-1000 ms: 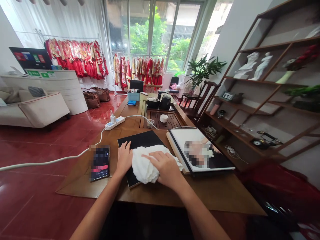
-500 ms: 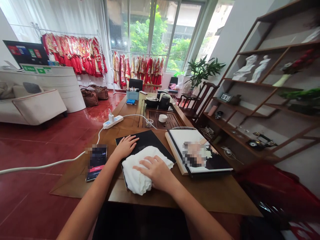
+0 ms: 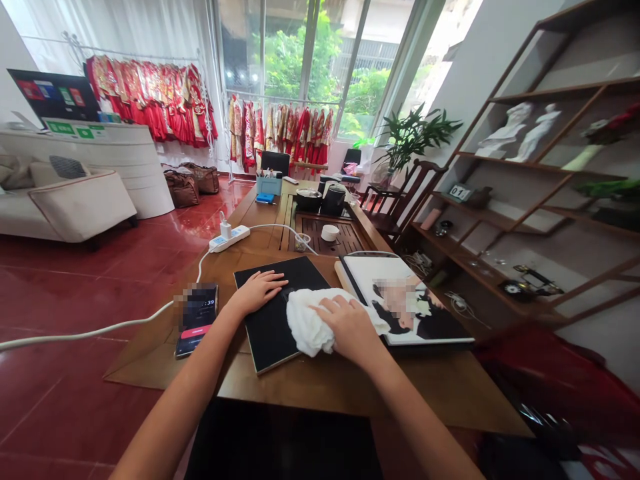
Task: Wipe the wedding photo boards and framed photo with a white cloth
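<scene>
A flat black panel (image 3: 273, 333) lies at an angle on the wooden table (image 3: 310, 390). My left hand (image 3: 260, 290) rests flat on its upper left part, fingers stretched out. Bunched under my right hand (image 3: 350, 327) is a white cloth (image 3: 310, 327), gripped by curled fingers. The cloth covers the panel's right side and reaches toward the photo panel (image 3: 395, 300) beside it. That photo panel has a partly blurred picture and lies on top of other flat boards. The black panel's right corner is hidden by the cloth.
A phone (image 3: 197, 320) lies left of my left forearm. A white power strip (image 3: 229, 239) trails its cable over the table's left edge. Farther back are a white cup (image 3: 330, 233), a dark kettle (image 3: 333, 199) and a blue pen box (image 3: 269, 184). Shelves (image 3: 510, 227) stand at right.
My right hand has moved the white cloth rightward across the black panel, baring its lower left part. My left hand stays on the panel. The view has shifted slightly.
</scene>
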Motion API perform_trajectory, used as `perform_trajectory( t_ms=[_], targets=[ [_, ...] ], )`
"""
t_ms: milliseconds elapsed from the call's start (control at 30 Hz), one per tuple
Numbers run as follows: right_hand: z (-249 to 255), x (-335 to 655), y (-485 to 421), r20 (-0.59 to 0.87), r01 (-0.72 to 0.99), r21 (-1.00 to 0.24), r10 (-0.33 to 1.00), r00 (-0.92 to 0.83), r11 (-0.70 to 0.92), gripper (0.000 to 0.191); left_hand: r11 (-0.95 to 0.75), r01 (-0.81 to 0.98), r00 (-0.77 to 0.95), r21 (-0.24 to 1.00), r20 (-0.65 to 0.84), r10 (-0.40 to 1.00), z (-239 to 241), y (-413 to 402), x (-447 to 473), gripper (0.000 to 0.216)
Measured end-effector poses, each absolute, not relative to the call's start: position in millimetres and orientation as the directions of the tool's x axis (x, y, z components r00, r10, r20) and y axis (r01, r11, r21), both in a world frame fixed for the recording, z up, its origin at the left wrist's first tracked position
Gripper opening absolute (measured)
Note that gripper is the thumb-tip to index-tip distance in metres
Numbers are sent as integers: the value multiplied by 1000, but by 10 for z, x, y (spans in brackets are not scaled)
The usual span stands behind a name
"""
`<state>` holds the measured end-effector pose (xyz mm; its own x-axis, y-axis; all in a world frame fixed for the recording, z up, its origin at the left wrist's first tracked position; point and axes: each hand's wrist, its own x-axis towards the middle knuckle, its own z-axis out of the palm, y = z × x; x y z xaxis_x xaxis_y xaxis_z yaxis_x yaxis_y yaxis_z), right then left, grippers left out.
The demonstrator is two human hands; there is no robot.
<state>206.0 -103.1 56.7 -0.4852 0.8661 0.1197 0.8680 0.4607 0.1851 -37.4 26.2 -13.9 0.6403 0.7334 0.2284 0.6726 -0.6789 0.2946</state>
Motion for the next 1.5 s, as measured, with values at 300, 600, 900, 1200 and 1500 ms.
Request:
perform_trajectory(
  t_ms=[300, 600, 900, 1200, 1500],
  targets=[
    [685, 1811, -1213, 158, 810, 102, 795, -586, 577, 51, -680, 667, 646, 305, 217, 731, -186, 312, -373, 38],
    [574, 1703, -1193, 143, 744, 173, 731, -668, 646, 41, -672, 684, 640, 285, 209, 740, -124, 264, -346, 37],
    [709, 2084, -932, 160, 914, 201, 908, -386, 353, 60, -662, 682, 637, 309, 193, 746, -112, 287, -331, 38],
    [527, 1674, -1298, 287, 604, 96, 559, -778, 791, 37, -642, 688, 619, 338, 189, 762, -125, 314, -316, 38],
    [632, 2078, -905, 173, 870, 177, 856, -488, 460, 54, -628, 706, 605, 327, 181, 775, -77, 289, -292, 38]
  ],
)
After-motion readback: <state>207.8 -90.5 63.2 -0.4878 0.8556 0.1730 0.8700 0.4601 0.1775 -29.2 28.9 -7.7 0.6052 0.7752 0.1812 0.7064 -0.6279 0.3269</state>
